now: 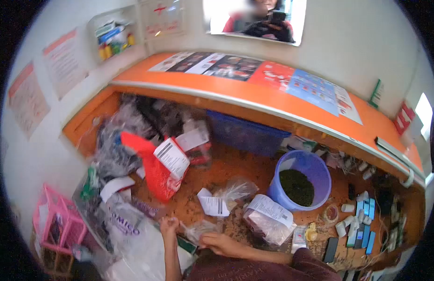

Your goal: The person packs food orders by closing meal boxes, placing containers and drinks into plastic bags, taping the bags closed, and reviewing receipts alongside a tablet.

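Between my hands is a small clear plastic bag [201,230], crumpled and see-through. My left hand [169,226] is closed in a pinch at the bag's left end. My right hand [218,243] curls its fingers on the bag's lower right side. What the bag holds is too blurred to make out. Just below sits a dark green box-like item [186,245], partly hidden. Beyond my hands lies another clear bag [235,191] beside a white printed label [214,205]. Right of it rests a filled clear package [268,220] with a printed sheet on top.
A blue-purple bucket [276,187] holds dark green loose material. A red bag [151,164] with a label lies at the left, near piled plastic and a large white bag [128,246]. Small boxes [364,225] crowd the right. An orange shelf [217,86] overhangs the back; a pink rack [58,220] stands left.
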{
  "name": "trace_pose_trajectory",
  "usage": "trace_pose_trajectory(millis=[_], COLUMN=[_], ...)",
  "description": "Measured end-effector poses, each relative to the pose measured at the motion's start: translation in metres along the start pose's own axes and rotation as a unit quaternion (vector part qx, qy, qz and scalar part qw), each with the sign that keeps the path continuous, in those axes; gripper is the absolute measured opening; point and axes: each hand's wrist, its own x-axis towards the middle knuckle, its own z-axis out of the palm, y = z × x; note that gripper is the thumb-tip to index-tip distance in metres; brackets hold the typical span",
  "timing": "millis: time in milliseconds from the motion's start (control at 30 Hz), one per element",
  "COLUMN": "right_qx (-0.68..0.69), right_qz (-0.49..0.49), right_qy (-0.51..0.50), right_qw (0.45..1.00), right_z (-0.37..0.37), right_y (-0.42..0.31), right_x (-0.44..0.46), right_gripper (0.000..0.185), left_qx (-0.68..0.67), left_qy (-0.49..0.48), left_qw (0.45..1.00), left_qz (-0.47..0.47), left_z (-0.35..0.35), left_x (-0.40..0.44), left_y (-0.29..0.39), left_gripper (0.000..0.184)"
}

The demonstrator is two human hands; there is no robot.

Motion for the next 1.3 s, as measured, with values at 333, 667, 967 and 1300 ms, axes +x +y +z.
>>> trace_pose_trajectory(millis=[333, 667, 967, 1300], right_qx=[-0.032, 0.027, 0.124, 0.241], right_qz=[0.047, 0.059, 0.082, 0.070], right_qy=[0.196, 0.214, 0.212, 0.167], right_qw=[0.979, 0.975, 0.966, 0.954], right_z=[-0.034, -0.018, -0.008, -0.001], right_y=[-0.009, 0.007, 0.007, -0.004], right_x=[-0.008, 0.000, -0.001, 0.007], right_gripper=[0.007, 0.008, 0.013, 0.013], left_qx=[0.132, 0.076, 0.330, 0.061], left_qy=[-0.062, -0.025, 0.142, 0.047], left_qw=[0.989, 0.986, 0.916, 0.966], left_qz=[0.013, 0.144, 0.180, 0.247], left_z=[0.004, 0.028, 0.034, 0.045], left_x=[-0.012, -0.034, -0.064, -0.085], left_y=[0.033, 0.030, 0.033, 0.034], left_gripper=[0.018, 0.026, 0.036, 0.056])
